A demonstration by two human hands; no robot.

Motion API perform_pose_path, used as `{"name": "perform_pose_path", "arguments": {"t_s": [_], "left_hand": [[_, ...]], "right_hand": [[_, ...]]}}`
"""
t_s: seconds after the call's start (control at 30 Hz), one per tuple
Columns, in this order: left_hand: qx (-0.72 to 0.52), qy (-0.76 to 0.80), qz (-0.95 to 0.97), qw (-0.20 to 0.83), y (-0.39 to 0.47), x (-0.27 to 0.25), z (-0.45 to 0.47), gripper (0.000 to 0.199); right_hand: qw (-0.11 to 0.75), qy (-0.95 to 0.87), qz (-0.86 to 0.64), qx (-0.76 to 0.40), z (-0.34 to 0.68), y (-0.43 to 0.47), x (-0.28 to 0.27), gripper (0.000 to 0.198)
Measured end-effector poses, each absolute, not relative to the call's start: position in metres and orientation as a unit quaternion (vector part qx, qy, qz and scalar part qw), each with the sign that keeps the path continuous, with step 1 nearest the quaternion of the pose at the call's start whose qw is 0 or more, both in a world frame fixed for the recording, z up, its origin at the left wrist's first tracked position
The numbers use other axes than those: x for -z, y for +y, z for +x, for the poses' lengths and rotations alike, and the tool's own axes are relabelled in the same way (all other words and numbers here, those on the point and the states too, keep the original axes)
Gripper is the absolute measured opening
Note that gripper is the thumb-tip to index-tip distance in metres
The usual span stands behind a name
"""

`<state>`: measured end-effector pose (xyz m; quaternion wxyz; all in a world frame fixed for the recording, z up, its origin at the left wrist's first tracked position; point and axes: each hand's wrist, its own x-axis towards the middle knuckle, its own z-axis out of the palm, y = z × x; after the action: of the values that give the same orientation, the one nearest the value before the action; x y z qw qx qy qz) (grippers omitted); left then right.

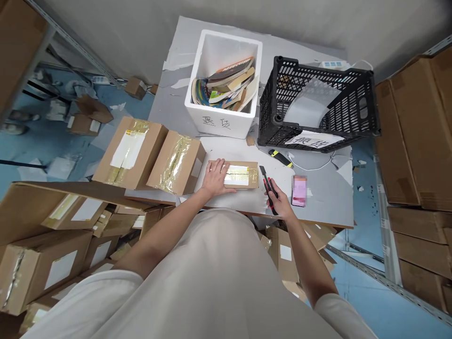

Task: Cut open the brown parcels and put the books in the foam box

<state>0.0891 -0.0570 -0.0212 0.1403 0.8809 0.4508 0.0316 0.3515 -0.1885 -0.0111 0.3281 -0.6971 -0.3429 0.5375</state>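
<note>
My left hand lies with spread fingers on the left end of a small taped cardboard box, which has a white label on top. In my right hand is a red and black utility knife, its blade end pointing away from me, just right of the box and apart from it. Behind it, on the table, lies a black and yellow utility knife. A phone with a pink screen rests to the right of my right hand.
Two taped boxes, one labelled and one nearer, stand at left on the table. At the back are a white foam box of books and a black crate. Boxes fill a large carton below left; a shelf borders the right.
</note>
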Motion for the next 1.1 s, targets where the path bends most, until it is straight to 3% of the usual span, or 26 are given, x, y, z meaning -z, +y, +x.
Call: {"name": "perform_pose_path", "arguments": {"t_s": [0.3, 0.73, 1.1], "left_hand": [[-0.044, 0.454, 0.878, 0.143, -0.059, 0.022, 0.089, 0.110], [-0.050, 0.464, 0.871, 0.152, -0.069, 0.027, 0.088, 0.104], [-0.051, 0.453, 0.875, 0.164, -0.065, 0.029, 0.085, 0.106]], "right_hand": [[0.306, -0.349, -0.669, -0.581, 0.363, -0.185, 0.004, 0.073], [0.189, -0.443, -0.649, -0.589, 0.393, -0.195, -0.002, 0.064], [0.230, -0.367, -0.639, -0.636, 0.378, -0.248, 0.011, 0.068]]}}
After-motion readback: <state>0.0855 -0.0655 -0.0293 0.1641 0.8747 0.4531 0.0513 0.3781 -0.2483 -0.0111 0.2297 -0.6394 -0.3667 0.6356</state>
